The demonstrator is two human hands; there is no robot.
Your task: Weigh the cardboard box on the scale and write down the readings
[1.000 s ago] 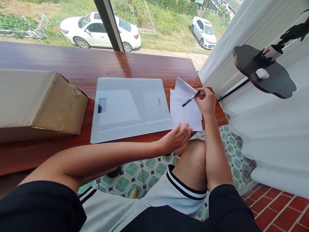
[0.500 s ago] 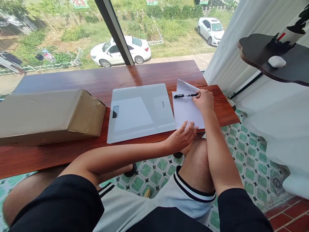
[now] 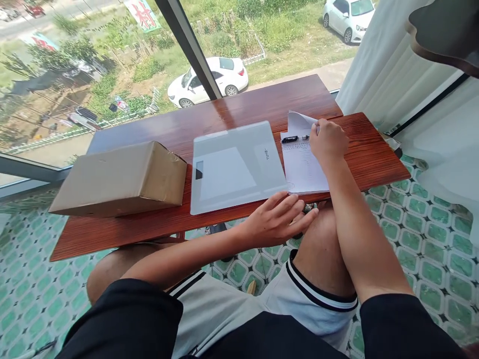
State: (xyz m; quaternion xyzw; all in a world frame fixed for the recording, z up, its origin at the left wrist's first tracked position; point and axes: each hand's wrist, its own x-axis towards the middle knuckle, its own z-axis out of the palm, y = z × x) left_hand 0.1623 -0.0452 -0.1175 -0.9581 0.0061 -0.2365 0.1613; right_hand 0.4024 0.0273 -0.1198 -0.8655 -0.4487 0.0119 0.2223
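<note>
A spiral notepad (image 3: pixel 305 169) with handwriting lies near the right end of the wooden table, its turned-over sheet (image 3: pixel 299 118) raised at the back. Across its coil rests a black and clear pen (image 3: pixel 289 139). My right hand (image 3: pixel 330 140) is at the pad's upper right; its bent fingers appear to pinch the raised sheet's edge, though the fingertips are partly hidden. In front of the table edge hovers my left hand (image 3: pixel 279 219), fingers spread with nothing in them, just below the pad. A pale glass bathroom scale (image 3: pixel 235 167) lies left of the pad.
A closed cardboard box (image 3: pixel 116 179) sits on the left part of the reddish wooden table (image 3: pixel 374 149). Behind the table is a large window with a dark frame post (image 3: pixel 198 55). A dark shelf (image 3: pixel 445 35) juts in at upper right beside white curtains.
My left hand has drawn back off the pad's lower edge toward me, fingers spreading. My right hand has moved from the pen's end up to the sheet's edge. The view has tilted and turned left.
</note>
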